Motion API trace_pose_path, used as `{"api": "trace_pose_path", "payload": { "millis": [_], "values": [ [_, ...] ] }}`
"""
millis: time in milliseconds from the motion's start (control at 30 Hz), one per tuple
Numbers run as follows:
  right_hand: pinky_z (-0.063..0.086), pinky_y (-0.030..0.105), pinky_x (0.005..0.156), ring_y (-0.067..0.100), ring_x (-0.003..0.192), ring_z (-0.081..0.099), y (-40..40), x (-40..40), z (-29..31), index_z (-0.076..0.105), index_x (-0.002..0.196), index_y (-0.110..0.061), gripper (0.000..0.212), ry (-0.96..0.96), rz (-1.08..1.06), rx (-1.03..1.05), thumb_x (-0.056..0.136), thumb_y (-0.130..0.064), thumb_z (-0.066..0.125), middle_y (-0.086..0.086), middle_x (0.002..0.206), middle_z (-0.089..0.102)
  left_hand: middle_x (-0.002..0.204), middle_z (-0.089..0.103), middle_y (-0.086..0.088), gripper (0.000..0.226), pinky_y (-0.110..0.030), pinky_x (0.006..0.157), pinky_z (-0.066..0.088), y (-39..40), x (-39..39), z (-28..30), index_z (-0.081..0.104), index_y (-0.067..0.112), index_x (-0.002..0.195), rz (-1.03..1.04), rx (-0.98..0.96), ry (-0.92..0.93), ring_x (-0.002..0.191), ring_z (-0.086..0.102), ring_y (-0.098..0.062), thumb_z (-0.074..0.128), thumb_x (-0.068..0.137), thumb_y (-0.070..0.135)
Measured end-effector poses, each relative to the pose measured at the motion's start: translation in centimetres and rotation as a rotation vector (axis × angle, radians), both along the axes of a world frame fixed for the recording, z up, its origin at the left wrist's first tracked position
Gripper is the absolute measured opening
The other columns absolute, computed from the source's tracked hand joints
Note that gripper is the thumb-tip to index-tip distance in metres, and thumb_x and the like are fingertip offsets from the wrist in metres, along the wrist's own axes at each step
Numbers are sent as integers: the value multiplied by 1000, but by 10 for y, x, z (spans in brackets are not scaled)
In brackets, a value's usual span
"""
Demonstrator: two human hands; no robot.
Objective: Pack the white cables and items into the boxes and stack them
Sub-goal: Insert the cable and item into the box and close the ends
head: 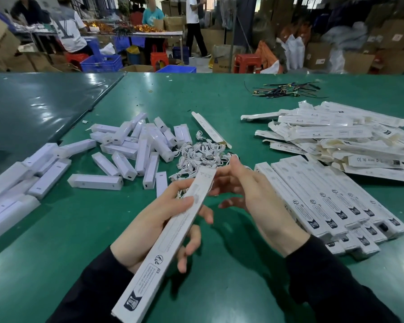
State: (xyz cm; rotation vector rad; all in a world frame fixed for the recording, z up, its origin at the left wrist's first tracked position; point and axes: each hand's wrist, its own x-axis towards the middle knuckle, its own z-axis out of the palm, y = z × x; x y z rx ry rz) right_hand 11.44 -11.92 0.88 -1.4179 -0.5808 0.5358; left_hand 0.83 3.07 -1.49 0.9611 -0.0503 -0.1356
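Note:
My left hand grips a long white box that slants from lower left up toward the middle. At the box's far end my right hand rests with its fingertips touching the end flap; I cannot tell whether it pinches anything. Just beyond the box lies a heap of small white cables. White bar-shaped items are scattered to the left of the cables. To the right, a neat row of packed boxes lies side by side on the green table.
A loose pile of flat unfolded boxes covers the far right. One flat box lies alone behind the cables. Dark cable ties sit at the back. More white items crowd the left edge. People work at tables beyond.

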Motion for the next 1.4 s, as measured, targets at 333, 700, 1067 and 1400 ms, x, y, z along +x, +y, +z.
{"api": "trace_pose_path", "payload": {
  "millis": [333, 700, 1067, 1400],
  "values": [
    [51, 23, 68, 14, 80, 64, 5, 6, -17, 72, 86, -16, 28, -137, -202, -46, 99, -29, 51, -4, 86, 71, 98, 70, -14, 38, -30, 39, 52, -13, -5, 9, 52, 32, 130, 366, 153, 13, 50, 58, -25, 52, 92, 29],
    [32, 34, 102, 20, 128, 33, 3, 1, -36, 63, 118, -25, 27, -996, -66, -896, 98, -32, 46, -2, 136, 40, 78, 58, -3, 11, -16, 30, 37, -7, -7, 15, 45, 21, 91, 627, -10, -44, 39, 40, -10, 52, 88, 28],
    [46, 19, 79, 7, 87, 56, 0, 5, -27, 62, 111, -20, 33, -875, -260, -523, 88, 3, 61, -6, 100, 60, 81, 61, -7, 26, -19, 33, 42, -9, -6, 14, 48, 12, 96, 637, 76, -32, 38, 44, -13, 54, 84, 34],
    [53, 19, 71, 13, 71, 70, -1, -8, -1, 68, 98, -15, 34, -121, 21, 124, 74, 7, 78, 4, 79, 75, 85, 68, -2, 54, -26, 42, 50, -23, -4, 13, 58, 10, 111, 671, 362, 64, 52, 59, -17, 76, 61, 13]
  ]
}}
